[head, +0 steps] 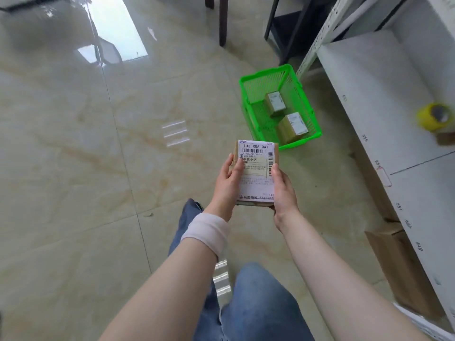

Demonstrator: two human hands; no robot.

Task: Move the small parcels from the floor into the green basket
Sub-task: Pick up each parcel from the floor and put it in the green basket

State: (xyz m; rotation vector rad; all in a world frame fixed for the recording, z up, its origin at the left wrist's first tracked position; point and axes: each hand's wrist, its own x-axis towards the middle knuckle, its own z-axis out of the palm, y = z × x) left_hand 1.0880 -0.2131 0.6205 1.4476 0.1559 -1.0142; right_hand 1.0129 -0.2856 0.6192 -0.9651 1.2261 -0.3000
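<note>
I hold a small cardboard parcel (pixel 257 153) with a white shipping label in both hands, in front of me above the floor. My left hand (pixel 227 183) grips its left edge; a pale band wraps that wrist. My right hand (pixel 283 190) grips its right edge and underside. The green basket (pixel 246 104) stands on the tiled floor just beyond the parcel, to the upper right. Two small brown parcels lie inside it, one farther (pixel 275 103) and one nearer (pixel 293 127).
A white metal shelf unit (pixel 384 99) runs along the right, with a yellow tape roll (pixel 434 116) on it. A brown cardboard box (pixel 403 269) sits under the shelf. Dark furniture legs (pixel 222 20) stand behind the basket. My legs in jeans are below.
</note>
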